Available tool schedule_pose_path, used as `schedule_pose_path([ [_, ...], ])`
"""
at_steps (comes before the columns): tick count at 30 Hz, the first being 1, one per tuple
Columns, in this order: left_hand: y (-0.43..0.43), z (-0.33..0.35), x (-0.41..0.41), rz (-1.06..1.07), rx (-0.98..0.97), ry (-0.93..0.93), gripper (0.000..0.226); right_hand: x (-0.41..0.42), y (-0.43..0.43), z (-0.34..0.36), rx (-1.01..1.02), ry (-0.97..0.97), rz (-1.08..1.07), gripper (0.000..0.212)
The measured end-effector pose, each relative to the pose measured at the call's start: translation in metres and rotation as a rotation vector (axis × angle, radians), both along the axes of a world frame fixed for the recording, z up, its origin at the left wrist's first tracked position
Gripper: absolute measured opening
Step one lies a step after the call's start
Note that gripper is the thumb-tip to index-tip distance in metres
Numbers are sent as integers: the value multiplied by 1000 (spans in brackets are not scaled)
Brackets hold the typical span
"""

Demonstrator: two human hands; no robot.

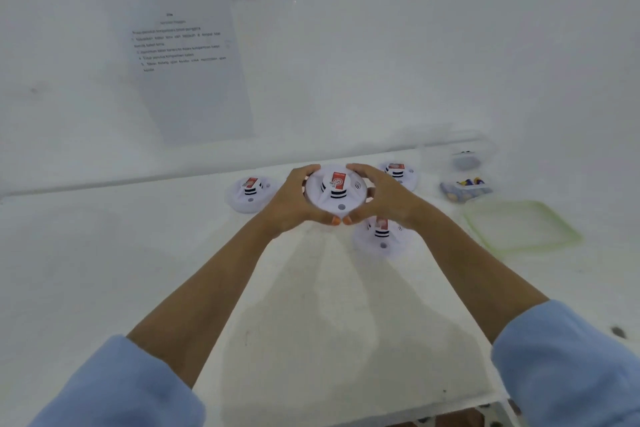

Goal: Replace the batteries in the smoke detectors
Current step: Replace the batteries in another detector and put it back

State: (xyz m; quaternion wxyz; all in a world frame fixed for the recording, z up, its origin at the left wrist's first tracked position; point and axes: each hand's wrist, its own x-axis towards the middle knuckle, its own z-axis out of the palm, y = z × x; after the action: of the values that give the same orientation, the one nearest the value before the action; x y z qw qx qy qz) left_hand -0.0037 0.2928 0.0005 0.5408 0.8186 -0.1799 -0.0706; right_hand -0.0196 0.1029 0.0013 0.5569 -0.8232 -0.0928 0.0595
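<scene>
From the head camera, both arms reach out over the white table, blue sleeves pushed back from the forearms. The left hand and right hand each curl round opposite sides of one white smoke detector, fingers over its far rim and the two thumbs meeting at its near edge. Its domed face is up, with a red label on top. I cannot tell whether it sits on the table or is lifted just off it.

Three more detectors lie on the table: one just left of the left hand, one beyond the right hand, and one partly hidden under the right wrist.

Further right stands a clear container with batteries in it, too blurred to count. Nearer lies a flat green-rimmed lid. A printed sheet is stuck on the wall behind.
</scene>
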Motion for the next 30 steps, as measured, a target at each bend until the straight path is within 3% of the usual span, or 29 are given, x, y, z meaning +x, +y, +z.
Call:
schedule_pose_path([
  [4, -54, 4, 16, -21, -9, -21, 77, 10, -54, 4, 4, -24, -53, 93],
  [7, -101, 4, 25, -34, -22, -26, 93, 18, -99, 9, 0, -20, -54, 92],
  [11, -161, 0, 33, -32, -64, -39, 69, 27, -157, 9, -19, -9, -40, 95],
  [14, -194, -6, 38, -20, -65, -23, 67, 33, -190, 6, -41, 10, -12, 95],
  [19, -227, -12, 45, 7, 86, -18, 118, 43, -225, 2, -36, 19, 21, 94],
  [27, -263, -1, 60, -92, 324, -93, 124, 53, -255, -1, 43, 31, 63, 95],
  [30, -268, 4, 66, -129, 317, -58, 124, 57, -264, 7, 285, 134, 68, 75],
])
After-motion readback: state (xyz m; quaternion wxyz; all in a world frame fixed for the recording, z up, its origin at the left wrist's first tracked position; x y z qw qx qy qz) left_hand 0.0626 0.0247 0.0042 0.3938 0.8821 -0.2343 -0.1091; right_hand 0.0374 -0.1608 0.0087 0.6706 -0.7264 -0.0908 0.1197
